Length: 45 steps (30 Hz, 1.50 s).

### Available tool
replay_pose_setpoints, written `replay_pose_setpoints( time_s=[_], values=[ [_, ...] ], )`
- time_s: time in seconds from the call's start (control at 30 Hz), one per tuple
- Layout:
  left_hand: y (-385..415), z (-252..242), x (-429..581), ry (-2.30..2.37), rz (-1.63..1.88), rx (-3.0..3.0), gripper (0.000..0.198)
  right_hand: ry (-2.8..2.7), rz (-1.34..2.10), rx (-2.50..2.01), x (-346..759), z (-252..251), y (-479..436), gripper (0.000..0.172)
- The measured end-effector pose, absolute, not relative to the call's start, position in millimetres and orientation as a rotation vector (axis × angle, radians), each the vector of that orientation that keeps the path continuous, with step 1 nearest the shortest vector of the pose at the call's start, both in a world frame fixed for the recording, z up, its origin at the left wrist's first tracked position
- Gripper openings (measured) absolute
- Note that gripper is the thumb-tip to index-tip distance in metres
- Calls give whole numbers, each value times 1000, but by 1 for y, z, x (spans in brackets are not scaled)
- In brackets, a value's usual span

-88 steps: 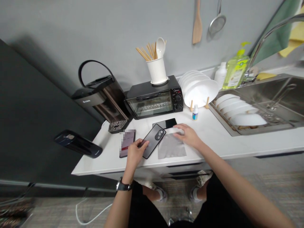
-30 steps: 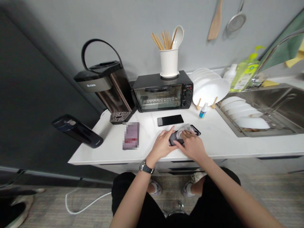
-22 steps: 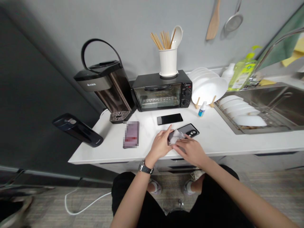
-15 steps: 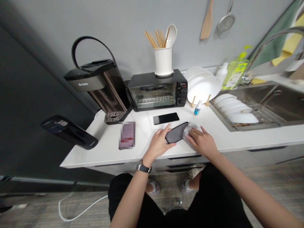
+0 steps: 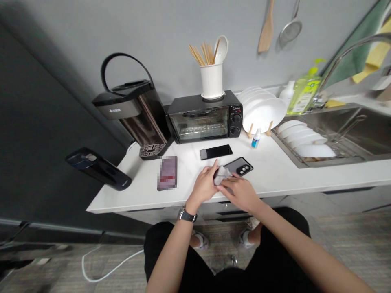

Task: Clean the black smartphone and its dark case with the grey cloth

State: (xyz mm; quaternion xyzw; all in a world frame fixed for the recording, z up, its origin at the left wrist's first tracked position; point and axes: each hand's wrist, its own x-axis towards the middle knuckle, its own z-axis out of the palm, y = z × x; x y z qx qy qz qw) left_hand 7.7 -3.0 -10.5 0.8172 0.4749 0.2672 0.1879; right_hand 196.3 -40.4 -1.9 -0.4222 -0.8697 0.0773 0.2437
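**Cloth on the back of a phone, both hands at work**

The work in hand looks like a wiping stroke; the left hand (image 5: 205, 185) is curled around the near end of the wiped phone (image 5: 240, 166), pinning it to the counter (image 5: 275, 173), thumb raised beside the cloth (image 5: 222, 174); the right hand (image 5: 241, 193) has its fingers closed on that cloth and presses it onto the phone's near half. The wiped phone lies back up near the front edge of the counter, slanting away to the right; its far end, with the camera lenses, shows bare beyond the cloth. By my reading, covering that end would call for the left hand to hold the phone steady while the cloth is drawn outward across the lenses, with light pressure so the phone does not skid.

Counted: three phones on the counter, namely the wiped phone, a second phone (image 5: 216, 151) lying screen up just behind it, and a third phone (image 5: 167, 173) to the left, well apart from the hands; one cloth; one small dropper bottle (image 5: 255, 138) standing to the right of the toaster oven (image 5: 204, 121); two hands, both the person's own; the white plates (image 5: 264, 112) in the rack are several, too overlapped to count.
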Motion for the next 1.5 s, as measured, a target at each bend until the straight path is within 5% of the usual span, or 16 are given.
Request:
replay_pose_setpoints(
  time_s=[0.4, 0.87, 1.13, 1.5],
  values=[
    [-6, -3, 13, 1334, 775, 2304, 105, -2197, -178, -1466, 255, -16, -9, 51],
    [-5, -8, 10, 1309, 773, 2309, 100, -2381, 166, -1218, 211, -2, -43, 39],
    [-6, -1, 16, 1325, 784, 2287, 102, -2240, -194, -1449, 266, -17, -13, 56],
    [0, -5, 9, 1329, 693, 2286, 97, -2353, 89, -1227, 175, 0, -43, 52]
  ],
)
